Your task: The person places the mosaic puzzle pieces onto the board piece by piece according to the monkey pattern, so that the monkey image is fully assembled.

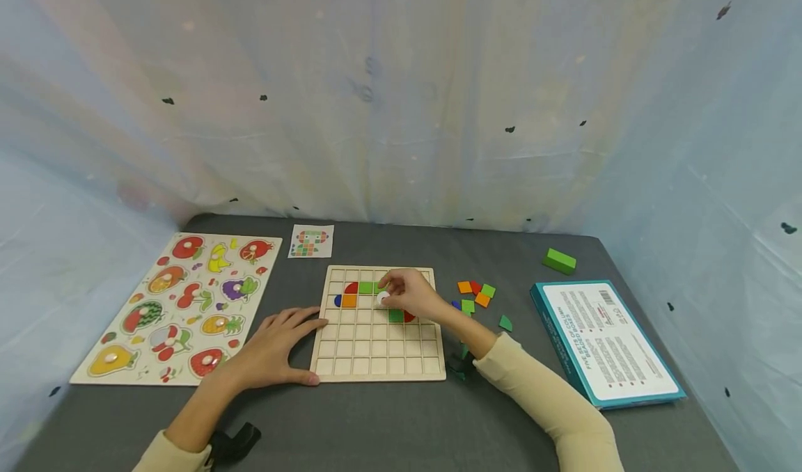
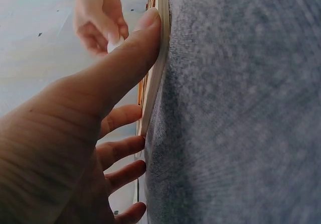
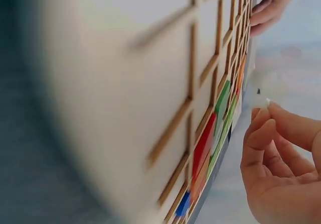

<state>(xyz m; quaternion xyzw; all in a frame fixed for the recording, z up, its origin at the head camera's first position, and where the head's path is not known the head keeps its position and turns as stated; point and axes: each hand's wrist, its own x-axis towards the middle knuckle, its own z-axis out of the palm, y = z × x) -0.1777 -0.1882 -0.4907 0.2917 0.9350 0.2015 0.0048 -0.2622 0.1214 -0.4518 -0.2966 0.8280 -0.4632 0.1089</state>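
head: soft, even light over desk (image 1: 388,427) | left wrist: dim, shadow along board (image 2: 155,83) | right wrist: board's nearest edge heavily blurred, pale

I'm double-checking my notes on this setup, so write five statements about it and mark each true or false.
1. The right grip pinches a white piece. True.
2. The left grip rests on the teal box. False: it touches the edge of the wooden grid board.
3. The fruit puzzle board lies to the left of the wooden grid board. True.
4. The green block sits on the teal box. False: it lies on the table, beyond the box.
5. A small pattern card lies beyond the fruit puzzle board's right edge. True.
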